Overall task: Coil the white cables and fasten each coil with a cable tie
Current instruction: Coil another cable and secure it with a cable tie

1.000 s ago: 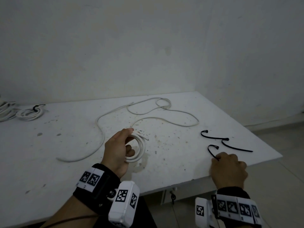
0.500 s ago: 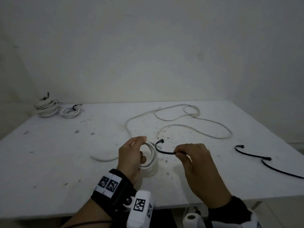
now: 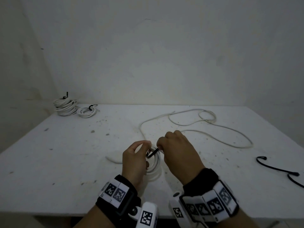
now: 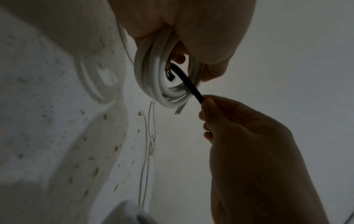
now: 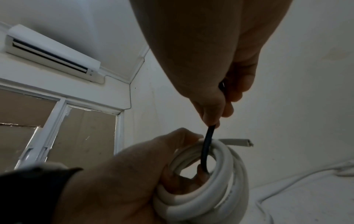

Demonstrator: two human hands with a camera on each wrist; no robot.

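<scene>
My left hand [image 3: 136, 155] grips a small coil of white cable [image 3: 155, 168] upright just above the white table [image 3: 65, 162]. My right hand [image 3: 174, 148] pinches a black cable tie [image 3: 152, 153], and the tie's head end pokes through the middle of the coil [image 4: 153, 78]. In the left wrist view the tie [image 4: 188, 82] crosses the coil's opening. In the right wrist view the tie [image 5: 207, 145] drops from my fingertips into the coil [image 5: 216, 181]. The cable's loose length [image 3: 197, 129] trails in loops across the table to the right.
Two tied white coils [image 3: 65, 105] [image 3: 86, 111] lie at the table's far left corner. Two spare black ties [image 3: 278, 168] [image 3: 296, 181] rest near the right edge. A wall stands close behind the table.
My right hand picked a tie up from the right side, carried it left to the coil and pushed its end into the coil. My left hand kept hold of the coil.
</scene>
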